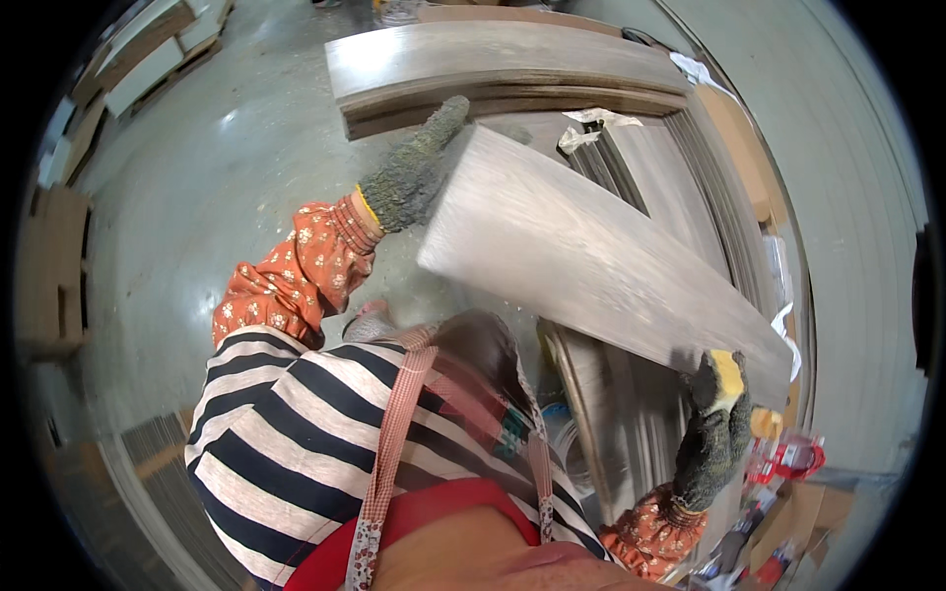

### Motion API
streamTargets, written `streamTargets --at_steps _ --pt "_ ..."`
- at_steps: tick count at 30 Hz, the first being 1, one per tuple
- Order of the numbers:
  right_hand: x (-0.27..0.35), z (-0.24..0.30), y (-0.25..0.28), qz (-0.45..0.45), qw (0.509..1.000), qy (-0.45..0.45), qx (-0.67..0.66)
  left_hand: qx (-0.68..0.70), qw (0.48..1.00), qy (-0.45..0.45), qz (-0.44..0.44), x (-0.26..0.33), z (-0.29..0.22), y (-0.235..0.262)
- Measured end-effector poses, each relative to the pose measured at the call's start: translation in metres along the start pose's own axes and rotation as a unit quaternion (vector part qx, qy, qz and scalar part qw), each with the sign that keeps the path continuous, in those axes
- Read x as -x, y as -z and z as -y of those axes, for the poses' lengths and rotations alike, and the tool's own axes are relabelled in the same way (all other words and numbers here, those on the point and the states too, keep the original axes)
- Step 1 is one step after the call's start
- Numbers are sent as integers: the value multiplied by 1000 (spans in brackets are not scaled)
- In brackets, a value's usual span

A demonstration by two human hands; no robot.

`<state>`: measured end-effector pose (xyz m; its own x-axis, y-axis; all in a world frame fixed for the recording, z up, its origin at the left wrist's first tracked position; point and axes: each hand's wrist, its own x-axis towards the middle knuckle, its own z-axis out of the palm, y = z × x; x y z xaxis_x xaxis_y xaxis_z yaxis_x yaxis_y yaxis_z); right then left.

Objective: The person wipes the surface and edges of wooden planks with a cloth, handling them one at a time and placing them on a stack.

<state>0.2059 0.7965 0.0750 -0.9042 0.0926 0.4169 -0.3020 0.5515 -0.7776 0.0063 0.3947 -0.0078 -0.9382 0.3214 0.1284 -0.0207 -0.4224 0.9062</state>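
I hold a long grey wood-grain board [581, 251] in the air, tilted, its far end up and to the left. My left hand [414, 172], in a grey knit glove with an orange floral sleeve cover, grips its far left edge. My right hand [717, 428], in a grey glove with a yellow patch, grips the near right corner. The board looks blurred by motion.
A stack of similar grey boards [503, 64] lies on the concrete floor [217, 177] ahead. More boards stand on edge [680, 187] at the right, by a grey wall. Cardboard boxes [54, 286] sit far left. Red-and-white packets [788, 458] lie at the lower right.
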Motion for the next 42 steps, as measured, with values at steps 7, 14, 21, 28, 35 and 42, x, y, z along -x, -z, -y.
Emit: streamTargets --at_steps 7,14,21,28,35,42 --pt "94 -17 -44 -267 920 58 -281 102 968 211 94 68 -19 -107" --pt "111 16 -92 -368 857 67 -354 270 903 116 313 92 29 -81" --pt "46 67 -134 -252 934 149 -206 -287 867 -337 231 88 -7 12" --pt "-39 94 -212 -30 845 93 -525 -89 991 -95 -41 129 -113 48" --pt "-96 125 -279 4 898 101 -427 61 987 -102 -103 142 -130 80" --pt "-103 96 -296 58 879 67 -469 4 990 -87 -114 139 -115 84"
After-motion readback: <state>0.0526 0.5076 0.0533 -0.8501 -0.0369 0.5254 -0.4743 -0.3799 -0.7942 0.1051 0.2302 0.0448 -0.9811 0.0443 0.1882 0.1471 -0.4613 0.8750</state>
